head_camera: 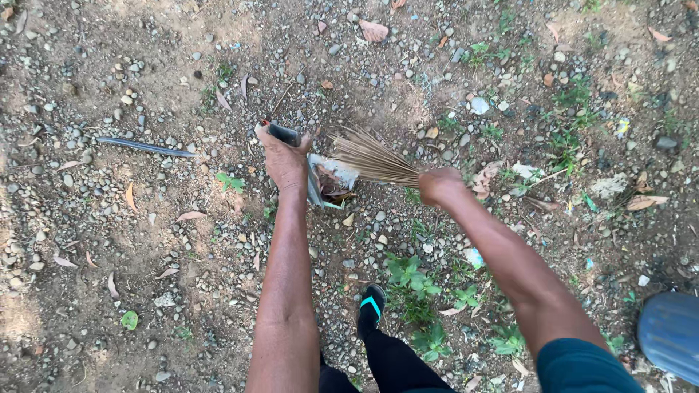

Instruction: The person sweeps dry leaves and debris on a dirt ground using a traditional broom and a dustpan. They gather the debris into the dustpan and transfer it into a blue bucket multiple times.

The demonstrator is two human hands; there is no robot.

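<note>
nearest to me are both bare forearms reaching out over gravelly dirt, with a dark shoe with a teal stripe (373, 306) stepping forward between them. from the head view, my left hand (284, 159) has its grip closed around the dark handle of a dustpan (320, 182), tilted on the ground at the middle of the scene with brown leaves in it. my right hand (439, 185) is fisted tight on a bundle of stiff straw, a hand broom (371, 156), whose bristles fan out leftward and touch the pan's far edge. small green weeds (415, 280) grow near my foot. a blue rounded object (670, 335) sits at near right.
</note>
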